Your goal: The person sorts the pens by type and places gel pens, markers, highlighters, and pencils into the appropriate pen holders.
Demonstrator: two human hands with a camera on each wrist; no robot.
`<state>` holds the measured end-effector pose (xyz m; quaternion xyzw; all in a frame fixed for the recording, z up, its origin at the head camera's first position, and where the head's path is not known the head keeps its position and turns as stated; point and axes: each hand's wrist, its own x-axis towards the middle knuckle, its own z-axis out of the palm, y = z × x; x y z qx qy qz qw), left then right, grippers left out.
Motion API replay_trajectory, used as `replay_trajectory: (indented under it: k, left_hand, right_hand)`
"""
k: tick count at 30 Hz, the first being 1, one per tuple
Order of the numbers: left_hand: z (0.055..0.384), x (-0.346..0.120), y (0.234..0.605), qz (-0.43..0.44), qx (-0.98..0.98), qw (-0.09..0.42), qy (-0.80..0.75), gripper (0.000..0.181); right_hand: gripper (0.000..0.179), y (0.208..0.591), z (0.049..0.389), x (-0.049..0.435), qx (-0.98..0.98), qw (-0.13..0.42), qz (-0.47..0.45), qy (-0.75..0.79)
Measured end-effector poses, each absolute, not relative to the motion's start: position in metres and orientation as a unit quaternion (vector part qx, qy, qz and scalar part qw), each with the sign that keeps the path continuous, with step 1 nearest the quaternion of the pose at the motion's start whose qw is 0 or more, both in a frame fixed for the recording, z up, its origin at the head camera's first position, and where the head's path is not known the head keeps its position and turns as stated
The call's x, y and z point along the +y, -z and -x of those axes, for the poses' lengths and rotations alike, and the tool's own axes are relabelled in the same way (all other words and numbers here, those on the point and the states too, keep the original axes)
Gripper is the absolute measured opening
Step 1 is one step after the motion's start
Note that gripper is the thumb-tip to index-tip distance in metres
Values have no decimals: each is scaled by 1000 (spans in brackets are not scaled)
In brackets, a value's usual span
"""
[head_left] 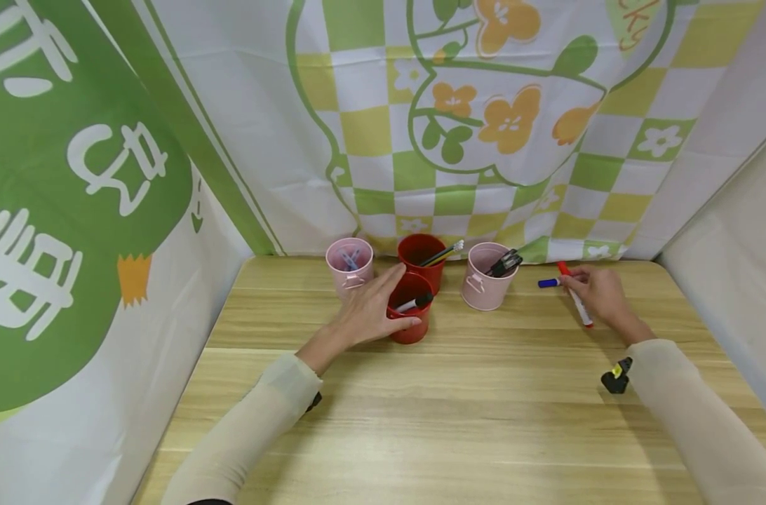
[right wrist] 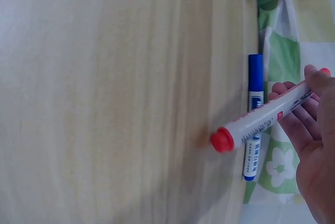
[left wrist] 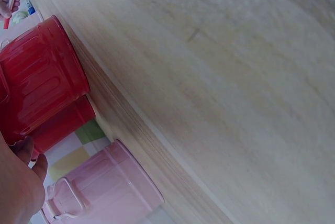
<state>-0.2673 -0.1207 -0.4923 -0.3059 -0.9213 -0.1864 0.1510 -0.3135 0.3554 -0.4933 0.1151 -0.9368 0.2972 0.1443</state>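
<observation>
My left hand [head_left: 373,308] holds the front red bucket [head_left: 411,330] from its left side, with the thumb across the front and the fingers toward the back. A black-capped marker [head_left: 411,304] leans inside that bucket. At the right, my right hand [head_left: 600,291] pinches a red marker [right wrist: 256,119] near one end; its white barrel tilts above the table. Beneath it a blue marker [right wrist: 255,77] lies along the table's back edge, partly covered by the red one in the right wrist view. Some left fingers are hidden by the bucket in the left wrist view.
Behind stands another red bucket [head_left: 436,277] with pencils. To its left is a pink bucket [head_left: 345,280] holding light blue items; to its right, a pink bucket [head_left: 484,298] with black pens. A patterned cloth [head_left: 414,161] hangs behind the wooden table [head_left: 459,421].
</observation>
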Motion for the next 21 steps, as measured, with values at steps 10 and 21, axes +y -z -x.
replay_trajectory:
  k: [10,21]
  left_hand:
    - [267,-121,492,302,-923,143,189,104]
    - [267,-119,493,306,-918,146,206,104]
  right_hand:
    - [26,481,313,350,-830,80,-14,-552]
    - [15,467,305,340,-594,73,13,-801]
